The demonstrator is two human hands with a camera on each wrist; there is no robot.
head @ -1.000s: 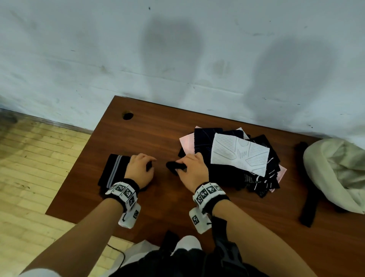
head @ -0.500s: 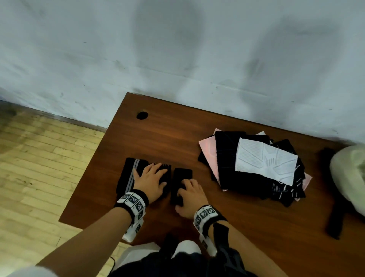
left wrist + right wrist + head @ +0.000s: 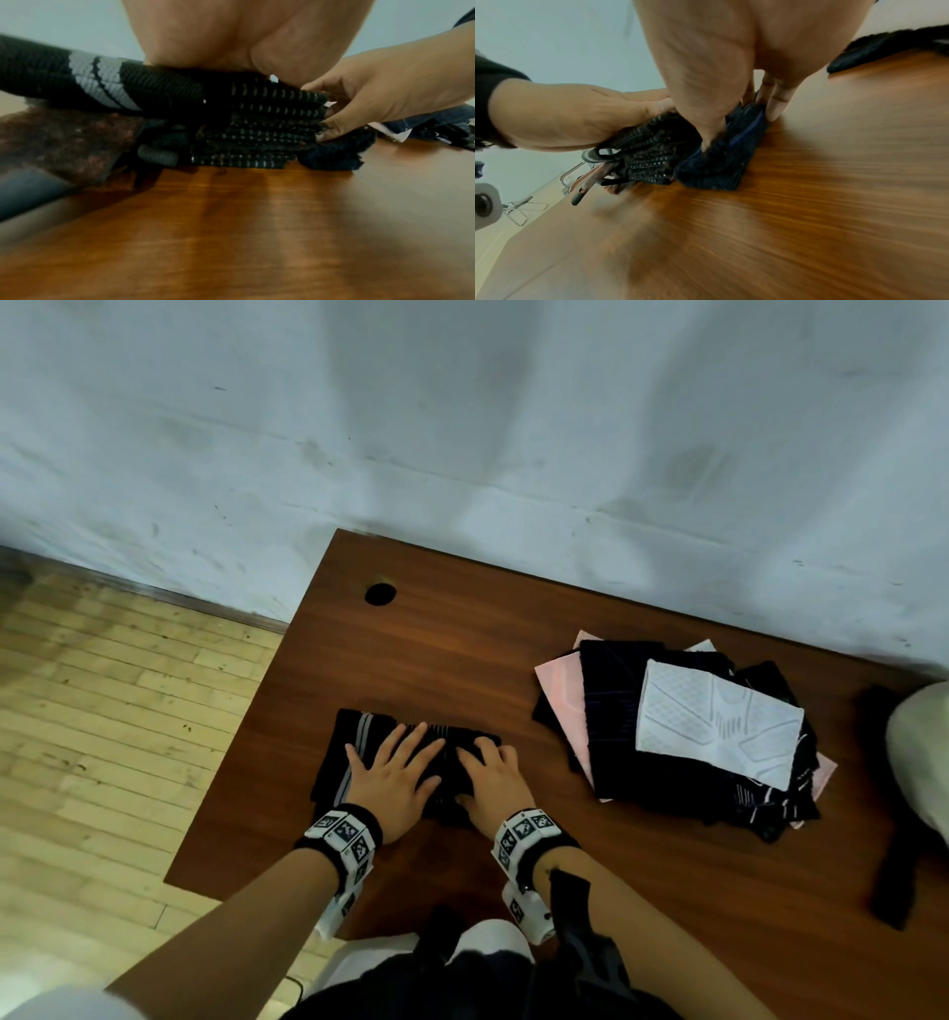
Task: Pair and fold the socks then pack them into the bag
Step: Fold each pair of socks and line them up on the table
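A stack of folded black socks point(image 3: 354, 747), the top one grey-striped point(image 3: 97, 81), lies near the table's left front. My left hand point(image 3: 395, 773) presses flat on it with fingers spread. Beside it my right hand point(image 3: 493, 783) grips a folded dark navy sock pair point(image 3: 718, 166), thumb dug into its near side and fingers curled over the far side, pushed against the stack point(image 3: 257, 125). A loose pile of socks point(image 3: 616, 711) lies to the right, with a white sock point(image 3: 714, 721) on top and a pink one point(image 3: 560, 690) below. The cream bag point(image 3: 919, 752) shows at the right edge.
The brown wooden table point(image 3: 462, 649) stands against a pale wall, with a cable hole point(image 3: 380, 593) at the back left. A black strap point(image 3: 893, 814) lies by the bag. Wooden floor lies beyond the table's left edge.
My right hand brought the folded navy pair leftward from beside the loose pile to the folded stack. My left hand spread flat on that stack.
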